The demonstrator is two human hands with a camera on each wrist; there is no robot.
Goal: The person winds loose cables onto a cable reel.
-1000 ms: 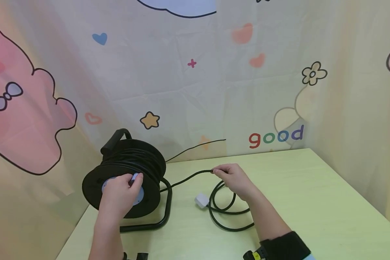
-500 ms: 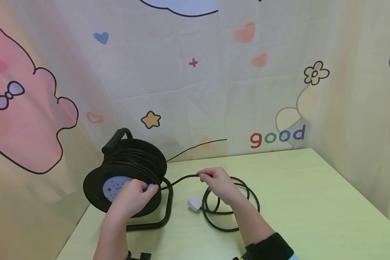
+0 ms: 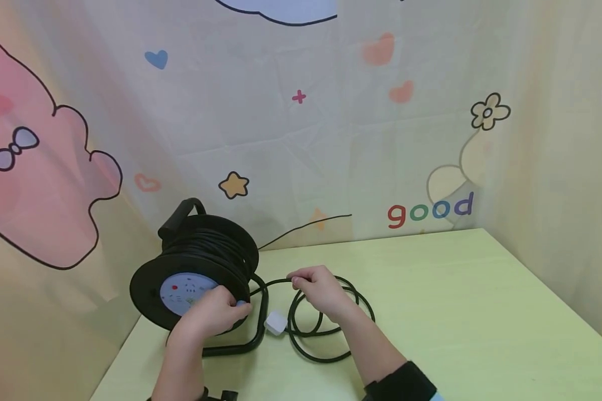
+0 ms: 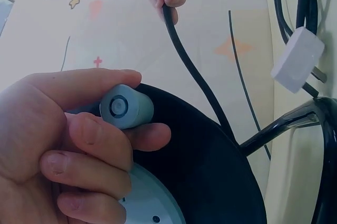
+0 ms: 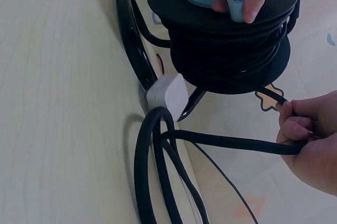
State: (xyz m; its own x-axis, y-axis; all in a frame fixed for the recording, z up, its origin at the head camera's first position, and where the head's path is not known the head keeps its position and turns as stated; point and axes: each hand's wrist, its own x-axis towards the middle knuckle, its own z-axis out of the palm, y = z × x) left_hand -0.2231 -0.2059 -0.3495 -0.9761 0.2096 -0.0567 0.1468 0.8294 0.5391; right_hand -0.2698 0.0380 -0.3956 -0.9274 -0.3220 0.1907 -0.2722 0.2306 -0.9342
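A black cable reel [image 3: 145, 295] with a pale blue socket panel [image 3: 183, 289] stands on the left of the table. My left hand [image 3: 208, 314] grips the small blue-grey crank knob [image 4: 129, 107] on the reel's front disc, between thumb and fingers in the left wrist view. To the right of the reel, my right hand [image 3: 321, 292] pinches the black cable [image 5: 231, 142] where it runs off the drum. Loose loops of that cable lie on the table under the right hand, ending in a white plug [image 3: 276, 323] close to the reel's frame.
The reel rests on a black tubular stand [image 3: 261, 328] and has a carrying handle [image 3: 180, 217] on top. A pale green-yellow table [image 3: 456, 312] extends to the right. Behind it hangs a printed curtain [image 3: 281, 139] with cartoon drawings.
My left hand has swung the knob from near the disc's upper middle down to its lower right. The right hand and cable have moved left towards the reel, the plug sliding along.
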